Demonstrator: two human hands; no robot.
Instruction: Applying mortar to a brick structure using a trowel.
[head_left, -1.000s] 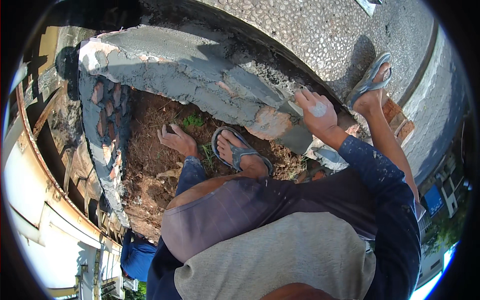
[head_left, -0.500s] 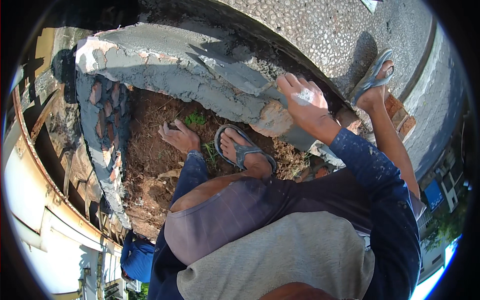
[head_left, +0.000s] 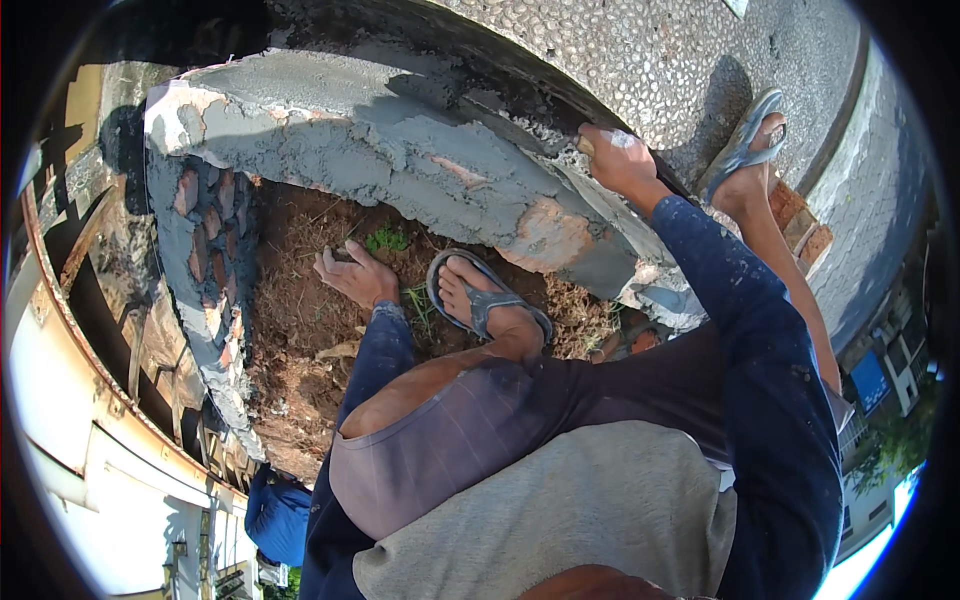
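My right hand (head_left: pixel 615 160) at one o'clock clamps a small tool, mostly hidden, against the wet grey mortar-coated brick wall (head_left: pixel 400 160). My left hand (head_left: pixel 355 277) rests spread on brown soil (head_left: pixel 300 310).

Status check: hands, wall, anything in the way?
Left hand flat on soil. Right hand grips tool on wet plaster. Nothing blocking.
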